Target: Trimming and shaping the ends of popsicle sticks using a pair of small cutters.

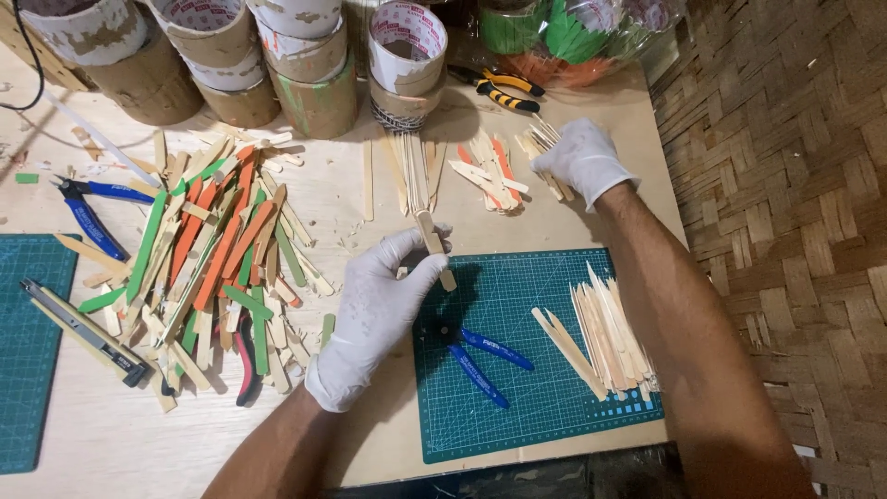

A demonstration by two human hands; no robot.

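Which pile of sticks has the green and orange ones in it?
The big messy pile on the left of the table. The sticks on the green cutting mat are plain wood, cut to points.

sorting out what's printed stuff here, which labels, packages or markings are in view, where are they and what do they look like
Tape rolls: back edge of the table, stacked cylinders, white with red print, brown cores.
Clear wrapped bundle: top right, shiny plastic over green and orange.
Cutting mat: under the left hand, green rectangle with white grid.
Blue-handled cutters: on the mat, small pale mark on a handle.
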